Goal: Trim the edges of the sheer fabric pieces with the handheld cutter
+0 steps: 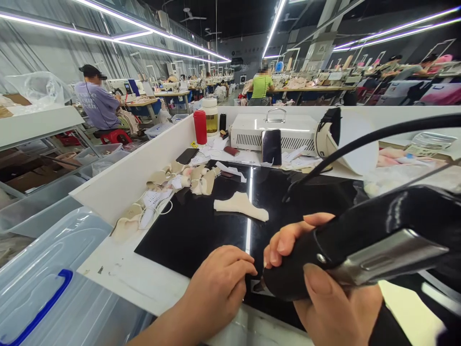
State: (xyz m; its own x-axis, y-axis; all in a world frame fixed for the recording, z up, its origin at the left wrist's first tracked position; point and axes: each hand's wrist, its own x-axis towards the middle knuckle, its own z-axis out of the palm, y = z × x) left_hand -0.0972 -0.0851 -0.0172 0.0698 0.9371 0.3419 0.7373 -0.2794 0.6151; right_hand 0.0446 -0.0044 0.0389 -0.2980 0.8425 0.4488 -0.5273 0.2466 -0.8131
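My right hand [331, 293] is wrapped round a black hand-held tool [389, 230] with a silver lever along its side. The tool's dark pointed tip [260, 285] points down and left, close to the black glossy board [187, 235]. My left hand [223, 283] lies low over the front of the board, just left of that tip, with its fingers curled inward. Whatever is under those fingers is hidden. Beyond the hands, a cream fabric piece [241, 206] lies flat on the board. Several beige and white cut pieces [201, 179] are piled along its left edge.
A black cable [374, 137] arches across the right side. Behind the board stand a vented white box [273, 129], a phone [272, 146], a red bottle [200, 127] and a white cone-shaped hood [356, 149]. A lidded plastic bin [65, 278] sits at left. People sit at sewing machines farther back.
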